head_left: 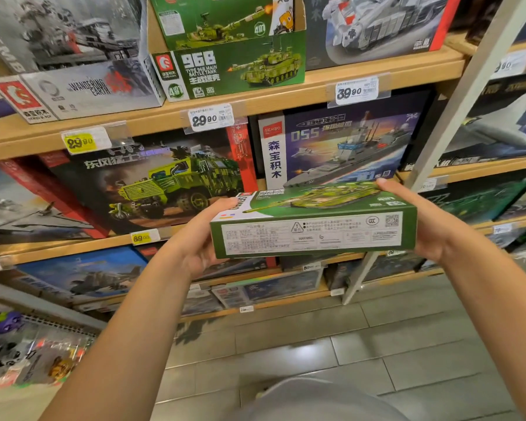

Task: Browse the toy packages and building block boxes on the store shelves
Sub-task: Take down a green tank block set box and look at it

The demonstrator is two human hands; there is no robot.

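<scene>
You have the green box (313,220) off the shelves and in mid-air, level with the second wooden shelf (170,112) from the top of the view and near its front edge. Your left hand (199,238) clasps its left end and your right hand (419,220) its right end, fingers curled round the short sides. The hands are apart, the box spanning the gap between them.

The likeliest mishap is a slip: you hold it only by the ends, nothing visible underneath, and its skin looks like smooth, glossy printed card. Tilt it to read the white label panel and one end could slide free onto the tiled floor (316,344). Squeezing harder could dent it, since thin card probably gives.

It is a flat, sharp-edged oblong. The boxes on the shelves are similar card, the price tags (210,118) shiny plastic.
</scene>
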